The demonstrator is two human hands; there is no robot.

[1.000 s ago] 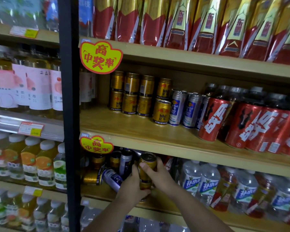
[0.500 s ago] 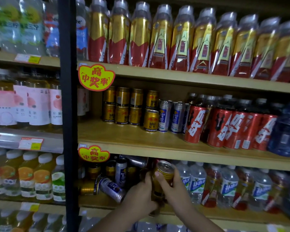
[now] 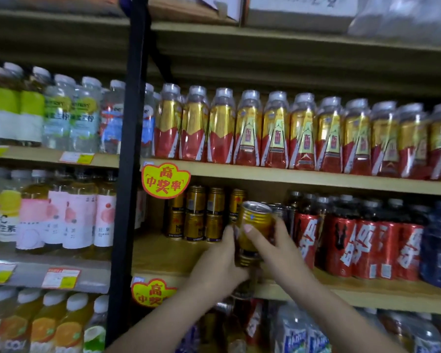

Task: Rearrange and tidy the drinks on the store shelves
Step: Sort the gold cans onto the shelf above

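Cans in gold, a stacked pair (image 3: 253, 233), sit clasped between the left hand (image 3: 220, 261) and right hand (image 3: 278, 248) in front of the middle shelf (image 3: 163, 253), beside the standing gold cans (image 3: 196, 217), not yet set down, so tidying looks unfinished

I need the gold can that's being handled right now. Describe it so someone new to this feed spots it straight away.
Find the black upright post and the yellow promo sticker beside it; on the wooden shelf just right stand stacked gold cans. The held gold can is in front of them, gripped between the left hand and right hand. Unlike its neighbours, it is tilted, off the shelf, its silver top showing.
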